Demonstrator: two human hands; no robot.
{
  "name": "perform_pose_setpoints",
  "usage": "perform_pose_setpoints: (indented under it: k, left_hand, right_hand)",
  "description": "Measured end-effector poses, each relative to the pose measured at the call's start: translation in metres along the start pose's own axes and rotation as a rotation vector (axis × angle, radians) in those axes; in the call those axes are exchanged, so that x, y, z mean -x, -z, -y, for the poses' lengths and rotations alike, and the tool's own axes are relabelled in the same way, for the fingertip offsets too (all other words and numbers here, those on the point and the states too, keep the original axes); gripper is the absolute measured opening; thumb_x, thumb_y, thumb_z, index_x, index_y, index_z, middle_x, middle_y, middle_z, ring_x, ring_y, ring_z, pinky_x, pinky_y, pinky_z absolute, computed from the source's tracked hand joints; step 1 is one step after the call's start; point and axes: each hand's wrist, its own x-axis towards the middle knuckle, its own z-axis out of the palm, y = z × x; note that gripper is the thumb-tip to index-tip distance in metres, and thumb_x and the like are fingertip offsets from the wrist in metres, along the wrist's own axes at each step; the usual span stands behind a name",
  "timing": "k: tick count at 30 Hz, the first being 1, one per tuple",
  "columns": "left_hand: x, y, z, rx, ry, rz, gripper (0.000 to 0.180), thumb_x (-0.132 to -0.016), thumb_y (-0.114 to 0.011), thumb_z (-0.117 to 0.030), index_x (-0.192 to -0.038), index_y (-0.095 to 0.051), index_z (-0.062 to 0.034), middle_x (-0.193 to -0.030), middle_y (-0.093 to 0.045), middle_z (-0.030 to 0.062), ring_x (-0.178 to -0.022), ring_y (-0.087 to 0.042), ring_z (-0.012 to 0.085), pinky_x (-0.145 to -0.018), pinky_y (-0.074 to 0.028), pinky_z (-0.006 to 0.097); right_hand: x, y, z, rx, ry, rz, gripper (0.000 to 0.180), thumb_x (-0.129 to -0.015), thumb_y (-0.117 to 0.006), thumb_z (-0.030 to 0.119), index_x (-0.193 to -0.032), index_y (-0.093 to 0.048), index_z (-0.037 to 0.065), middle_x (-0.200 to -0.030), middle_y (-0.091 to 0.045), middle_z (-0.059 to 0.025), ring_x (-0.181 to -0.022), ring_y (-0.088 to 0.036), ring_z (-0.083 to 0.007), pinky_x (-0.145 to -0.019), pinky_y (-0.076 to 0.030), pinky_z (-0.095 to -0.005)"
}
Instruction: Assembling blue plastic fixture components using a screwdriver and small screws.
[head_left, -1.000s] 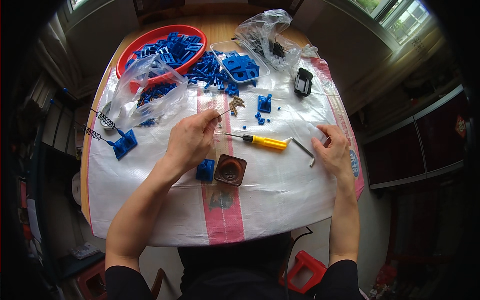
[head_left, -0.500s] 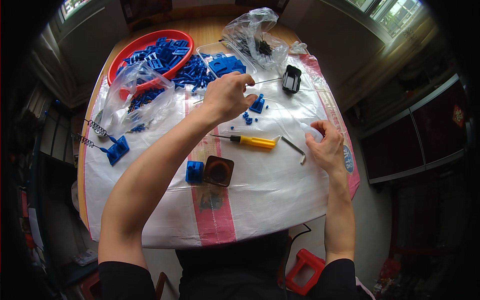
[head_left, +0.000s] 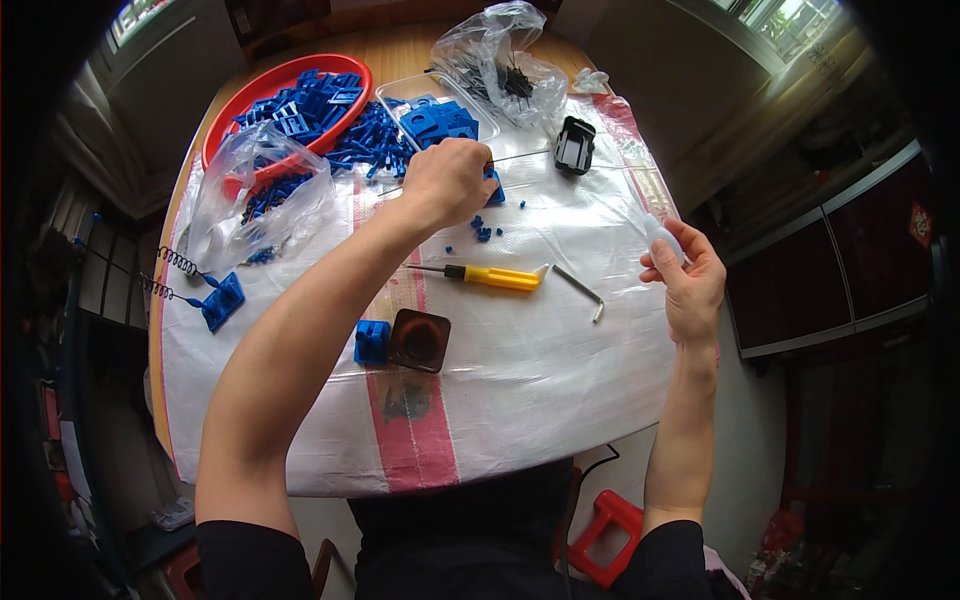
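My left hand [head_left: 447, 183] is stretched far over the table, closed in a fist on a thin metal rod [head_left: 525, 156] that sticks out on both sides of it. It hovers by a clear tray of blue plastic parts [head_left: 440, 120] and a few loose blue bits [head_left: 483, 232]. My right hand [head_left: 690, 280] is raised at the table's right edge, its fingers pinching a small whitish piece [head_left: 663, 236]. Between the hands lie a yellow-handled screwdriver [head_left: 495, 277] and a bent hex key [head_left: 585, 292].
A white woven sheet [head_left: 520, 400] covers the table. Near me sit a blue block [head_left: 371, 342] and a brown square cup [head_left: 420, 340]. Further off are a red bowl [head_left: 225, 125] of blue parts, clear plastic bags [head_left: 260, 195], a black part [head_left: 574, 145] and a blue piece with coiled springs [head_left: 220, 300].
My left hand has left the middle of the sheet and reached away to the blue parts, now gripping the thin rod. My right hand has lifted off the table with the whitish piece.
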Motion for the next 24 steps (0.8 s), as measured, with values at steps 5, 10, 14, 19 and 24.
perform_pose_setpoints:
  k: [5, 10, 14, 19, 24]
  left_hand:
    - [0.034, 0.028, 0.002, 0.050, 0.018, -0.152, 0.030, -0.089, -0.062, -0.019, -0.109, -0.061, 0.0024, -0.102, -0.064, 0.0196, -0.094, -0.063, 0.0322, -0.081, -0.049, 0.040]
    - [0.110, 0.064, 0.032, 0.127, -0.001, -0.206, 0.015, -0.095, -0.051, -0.011, -0.099, -0.056, 0.0030, -0.095, -0.062, 0.0223, -0.090, -0.061, 0.0372, -0.079, -0.047, 0.043]
    - [0.159, 0.061, 0.042, 0.107, 0.004, -0.223, 0.012, -0.095, -0.051, -0.008, -0.098, -0.057, 0.0010, -0.090, -0.063, 0.0207, -0.083, -0.061, 0.0392, -0.073, -0.047, 0.043]
    - [0.172, 0.044, 0.060, 0.038, 0.022, -0.273, 0.010, -0.094, -0.054, -0.011, -0.098, -0.059, -0.0024, -0.092, -0.064, 0.0169, -0.080, -0.062, 0.0385, -0.067, -0.048, 0.044]
    - [0.176, 0.029, 0.075, 0.035, 0.004, -0.313, 0.008, -0.094, -0.053, -0.010, -0.094, -0.057, -0.0025, -0.085, -0.064, 0.0166, -0.078, -0.062, 0.0388, -0.066, -0.048, 0.044]
  right_hand:
    - [0.000, 0.008, 0.000, 0.014, 0.081, -0.039, 0.027, -0.091, -0.066, 0.006, -0.113, -0.058, -0.007, -0.091, -0.065, -0.0093, -0.074, -0.062, -0.0101, -0.066, -0.052, -0.0220]
    - [0.006, -0.017, 0.030, -0.116, 0.140, 0.027, 0.025, -0.089, -0.070, 0.007, -0.108, -0.059, -0.005, -0.087, -0.066, -0.0085, -0.072, -0.061, -0.0090, -0.066, -0.050, -0.0213]
    - [0.023, -0.047, 0.038, -0.182, 0.127, 0.155, 0.026, -0.088, -0.072, 0.009, -0.106, -0.060, -0.004, -0.086, -0.066, -0.0083, -0.070, -0.060, -0.0083, -0.064, -0.049, -0.0207]
    - [0.036, -0.066, 0.023, -0.160, 0.149, 0.215, 0.027, -0.087, -0.073, 0.011, -0.108, -0.060, -0.001, -0.084, -0.066, -0.0069, -0.069, -0.060, -0.0075, -0.059, -0.047, -0.0188]
    - [0.045, -0.074, 0.012, -0.165, 0.156, 0.280, 0.029, -0.090, -0.070, 0.016, -0.112, -0.058, 0.001, -0.084, -0.067, -0.0083, -0.067, -0.060, -0.0079, -0.055, -0.047, -0.0192]
